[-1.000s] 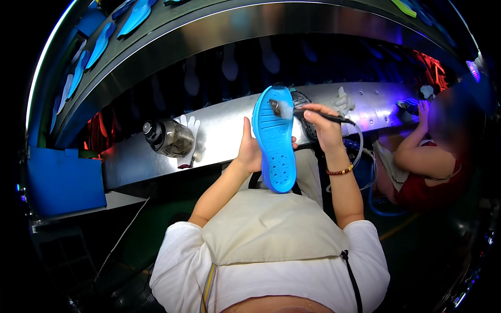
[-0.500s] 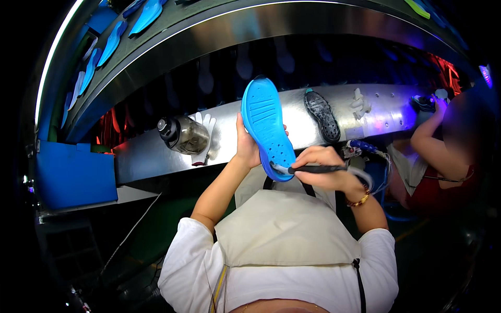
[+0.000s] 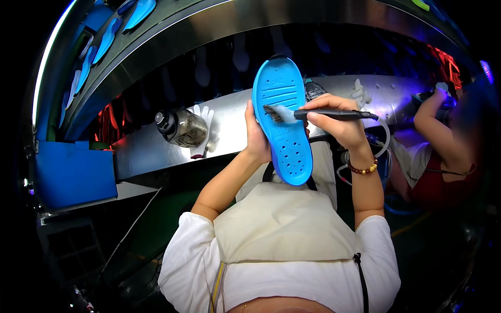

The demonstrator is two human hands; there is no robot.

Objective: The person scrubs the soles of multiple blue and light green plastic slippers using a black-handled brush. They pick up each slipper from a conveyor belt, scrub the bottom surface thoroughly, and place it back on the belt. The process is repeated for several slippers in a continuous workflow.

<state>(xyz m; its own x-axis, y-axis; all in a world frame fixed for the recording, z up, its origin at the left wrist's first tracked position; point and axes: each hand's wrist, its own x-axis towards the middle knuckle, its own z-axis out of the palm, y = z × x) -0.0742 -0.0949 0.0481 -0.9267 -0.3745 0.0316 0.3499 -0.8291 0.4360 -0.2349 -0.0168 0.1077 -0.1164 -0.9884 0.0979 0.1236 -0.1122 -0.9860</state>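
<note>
A bright blue shoe sole [image 3: 286, 148] with grooves and small holes stands nearly lengthwise before me. My left hand [image 3: 255, 140] grips its left edge, fingers reaching behind it, where they are hidden. Pinched in my right hand [image 3: 344, 128] is a black-handled brush [image 3: 339, 113] with a pale tube running from its back end. The brush's dark and whitish bristles lie across the middle of the sole, just below the grooves. Beyond my right fingers a black, speckled sole [image 3: 313, 89] rests on the metal bench, mostly covered by my hand.
On the metal bench [image 3: 229, 117] stand a dark-lidded clear bottle [image 3: 182, 128] and, beside it, a white glove [image 3: 205, 117]. White crumpled pieces [image 3: 360, 94] lie farther right. A conveyor [image 3: 172, 21] curves behind, carrying blue soles. A co-worker [image 3: 438, 130] sits at the right; a blue box [image 3: 75, 175] is left.
The brush has gone from the sole's near end up to its middle. My left hand has shifted the sole slightly right, and it now covers more of the black sole.
</note>
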